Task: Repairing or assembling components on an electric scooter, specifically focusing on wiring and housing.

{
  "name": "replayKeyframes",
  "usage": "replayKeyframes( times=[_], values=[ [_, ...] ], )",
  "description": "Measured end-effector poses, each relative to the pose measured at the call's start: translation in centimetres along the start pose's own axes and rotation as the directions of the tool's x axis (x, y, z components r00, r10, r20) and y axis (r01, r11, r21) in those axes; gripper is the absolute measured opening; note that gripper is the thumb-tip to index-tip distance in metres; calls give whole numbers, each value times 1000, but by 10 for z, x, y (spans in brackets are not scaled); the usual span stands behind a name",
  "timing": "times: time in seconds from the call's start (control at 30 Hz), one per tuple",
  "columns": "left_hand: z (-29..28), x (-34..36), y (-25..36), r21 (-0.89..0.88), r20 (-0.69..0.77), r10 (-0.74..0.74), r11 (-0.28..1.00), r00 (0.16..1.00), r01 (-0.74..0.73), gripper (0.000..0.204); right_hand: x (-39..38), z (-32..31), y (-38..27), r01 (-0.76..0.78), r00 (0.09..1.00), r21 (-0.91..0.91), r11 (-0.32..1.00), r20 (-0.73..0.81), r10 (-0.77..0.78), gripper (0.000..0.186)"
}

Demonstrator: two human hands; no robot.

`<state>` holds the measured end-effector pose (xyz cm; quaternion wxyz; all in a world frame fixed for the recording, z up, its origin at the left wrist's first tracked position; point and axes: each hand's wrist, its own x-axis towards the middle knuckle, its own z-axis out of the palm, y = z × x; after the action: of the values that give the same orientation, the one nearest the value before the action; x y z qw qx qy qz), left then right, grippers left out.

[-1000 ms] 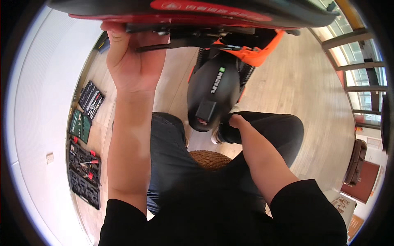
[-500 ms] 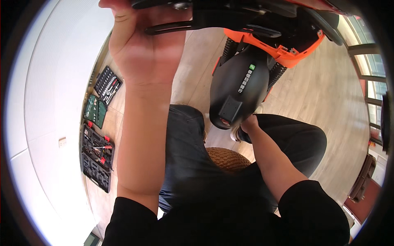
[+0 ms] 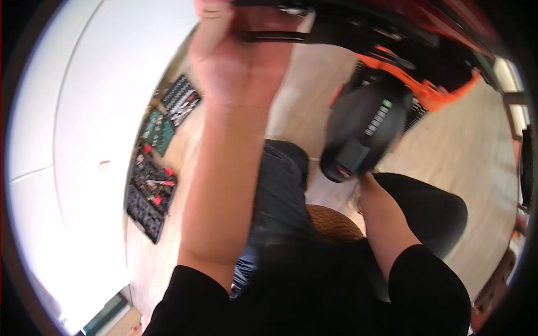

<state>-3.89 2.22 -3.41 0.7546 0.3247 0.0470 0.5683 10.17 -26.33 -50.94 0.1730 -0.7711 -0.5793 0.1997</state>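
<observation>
Head view: you're seated on a woven stool (image 3: 330,221), working on the underside of a black-and-orange machine (image 3: 392,61) overhead at 12 o'clock. Looks like a steady-and-reach step: one hand braces, the other works low.

Your left hand (image 3: 241,61) is raised at 12 o'clock, fingers wrapped on a black bar (image 3: 274,37) of the machine's frame; grip closed on it, fingertips cut off by the rim.

Your right hand (image 3: 364,182) sits at 3 o'clock of centre, under the lower end of the black motor housing (image 3: 364,129). Touching or just beside it; can't tell the grip, the housing hides the fingers.

Next move likely needs a firm left hold while the right finds its spot by feel.

Open tool case (image 3: 154,185) with sockets lies on the wooden floor (image 3: 465,162) at 9 o'clock, well apart from both hands.
</observation>
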Motion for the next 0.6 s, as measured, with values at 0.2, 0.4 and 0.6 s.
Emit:
replayKeyframes(
  times=[0.2,0.4,0.6],
  values=[
    [-37,24,-2,-173,274,-139,966,952,191,44,21,51,-53,-171,964,261,950,242,107,33],
    [-40,24,1,-154,89,-52,986,995,65,38,-4,81,-51,-451,843,381,807,478,245,25],
    [-59,3,25,-168,-88,-98,982,991,82,42,-30,101,-62,-666,688,409,624,661,301,19]
  ],
)
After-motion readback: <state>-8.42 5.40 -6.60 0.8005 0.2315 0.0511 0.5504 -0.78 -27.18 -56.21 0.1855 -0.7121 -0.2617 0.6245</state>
